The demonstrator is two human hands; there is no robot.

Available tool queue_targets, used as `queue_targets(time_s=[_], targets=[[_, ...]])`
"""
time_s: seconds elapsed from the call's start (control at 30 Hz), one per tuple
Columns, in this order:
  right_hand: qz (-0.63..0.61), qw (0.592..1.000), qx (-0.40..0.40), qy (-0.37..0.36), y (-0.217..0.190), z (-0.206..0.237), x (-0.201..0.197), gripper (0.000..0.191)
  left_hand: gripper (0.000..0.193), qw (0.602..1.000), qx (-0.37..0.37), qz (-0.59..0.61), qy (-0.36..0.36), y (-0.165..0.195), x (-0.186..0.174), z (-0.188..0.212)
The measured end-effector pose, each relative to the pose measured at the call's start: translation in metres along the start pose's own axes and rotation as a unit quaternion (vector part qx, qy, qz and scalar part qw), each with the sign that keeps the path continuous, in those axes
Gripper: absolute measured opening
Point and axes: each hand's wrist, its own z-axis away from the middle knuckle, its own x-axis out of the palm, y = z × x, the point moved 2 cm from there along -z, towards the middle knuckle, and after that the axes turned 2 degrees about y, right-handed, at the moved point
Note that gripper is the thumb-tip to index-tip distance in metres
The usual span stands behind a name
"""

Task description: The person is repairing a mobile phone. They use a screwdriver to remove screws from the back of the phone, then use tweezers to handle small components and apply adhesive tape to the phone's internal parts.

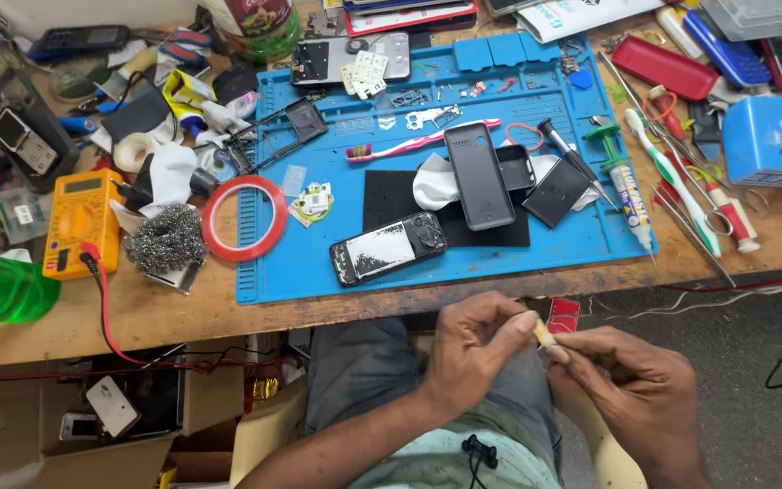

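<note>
both hands, left hand (pixel 474 349) and right hand (pixel 631 389), pinch a small yellowish piece (pixel 545 337) over the lap, off the blue mat (pixel 314 263); any slip likely drops it to the floor.

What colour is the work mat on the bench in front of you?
Blue. The work mat shows plainly in the head view, under the dismantled phones and the roll of red tape.
</note>
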Motion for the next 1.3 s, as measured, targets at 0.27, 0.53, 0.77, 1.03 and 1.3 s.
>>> queue_targets(time_s=[0.27, 0.53, 0.77, 1.03, 1.3], targets=[[0.101, 0.986, -0.134, 0.015, -0.044, -0.033, 0.037, 0.025, 0.038, 0.781, 0.310, -0.542, 0.011, 0.118, -0.104, -0.016], [0.139, 0.977, -0.160, 0.009, -0.074, -0.063, 0.093, 0.023, 0.055, 0.730, 0.207, -0.646, -0.088, 0.136, -0.135, -0.023], [0.136, 0.968, -0.212, 0.012, -0.075, -0.071, 0.107, 0.021, 0.051, 0.795, 0.091, -0.589, -0.114, 0.135, -0.133, -0.050], [0.113, 0.960, -0.243, 0.084, -0.103, -0.074, 0.097, 0.011, 0.040, 0.978, -0.059, -0.190, -0.068, 0.127, -0.126, -0.050], [0.191, 0.901, -0.388, 0.025, -0.107, -0.094, 0.109, 0.026, 0.041, 1.000, -0.027, 0.004, -0.011, 0.090, -0.125, -0.041]])
